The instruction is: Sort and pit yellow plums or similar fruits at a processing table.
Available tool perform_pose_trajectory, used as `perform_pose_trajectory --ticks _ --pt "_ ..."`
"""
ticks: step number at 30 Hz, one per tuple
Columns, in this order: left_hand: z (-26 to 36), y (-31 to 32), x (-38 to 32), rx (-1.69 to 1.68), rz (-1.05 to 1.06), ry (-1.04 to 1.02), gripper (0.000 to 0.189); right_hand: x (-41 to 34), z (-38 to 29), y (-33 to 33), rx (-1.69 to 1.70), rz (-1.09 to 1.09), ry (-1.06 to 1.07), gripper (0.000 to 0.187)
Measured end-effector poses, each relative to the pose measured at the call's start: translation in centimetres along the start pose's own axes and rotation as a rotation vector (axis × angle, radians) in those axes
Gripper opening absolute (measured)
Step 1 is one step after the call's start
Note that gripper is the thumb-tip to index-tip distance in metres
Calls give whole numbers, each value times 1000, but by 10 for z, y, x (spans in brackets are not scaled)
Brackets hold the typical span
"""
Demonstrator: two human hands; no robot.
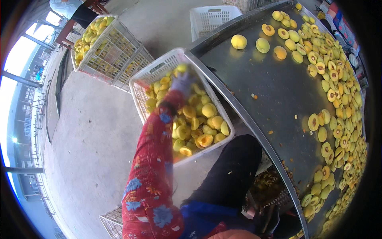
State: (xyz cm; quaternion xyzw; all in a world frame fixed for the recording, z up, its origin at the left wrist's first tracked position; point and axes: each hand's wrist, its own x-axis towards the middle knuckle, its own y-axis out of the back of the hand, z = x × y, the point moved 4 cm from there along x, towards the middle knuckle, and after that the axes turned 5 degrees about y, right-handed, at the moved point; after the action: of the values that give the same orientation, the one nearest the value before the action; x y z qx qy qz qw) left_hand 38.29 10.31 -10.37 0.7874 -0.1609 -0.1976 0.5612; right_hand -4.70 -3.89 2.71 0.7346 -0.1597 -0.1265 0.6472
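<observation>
My left hand (182, 83), in a pale purple glove and blurred, reaches over a white plastic crate (203, 155) of yellow stone fruit, many of them halves. A yellow fruit (181, 68) lies at its fingertips; whether they grip it is unclear. The red floral sleeve (149, 179) runs up from the bottom edge and hides part of the crate. My right hand is not seen; a skin-toned patch at the bottom edge cannot be identified. To the right stands a metal-rimmed table (280, 86) with a long heap of halved fruit (343, 86), some with pits, and a whole yellow fruit (239, 41).
Stacked crates (119, 59) of fruit stand at upper left, near a person (67, 9). Another white crate (209, 21) is behind the table. Below the table's edge sits a container of scraps (267, 186). A crate (113, 219) stands at lower left. My dark-clad leg (229, 167) is beside the table.
</observation>
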Motion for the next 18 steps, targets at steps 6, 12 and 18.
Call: perform_pose_trajectory --ticks 6,12,18 --pt "-45 -10 25 -96 -94 153 54 -4 6 -9 336 50 -169 38" --pt "14 -14 -62 146 -225 -311 60 -3 2 -10 575 97 -263 37" --pt "-46 -30 -23 81 -262 158 49 -14 3 -11 -29 254 43 30"
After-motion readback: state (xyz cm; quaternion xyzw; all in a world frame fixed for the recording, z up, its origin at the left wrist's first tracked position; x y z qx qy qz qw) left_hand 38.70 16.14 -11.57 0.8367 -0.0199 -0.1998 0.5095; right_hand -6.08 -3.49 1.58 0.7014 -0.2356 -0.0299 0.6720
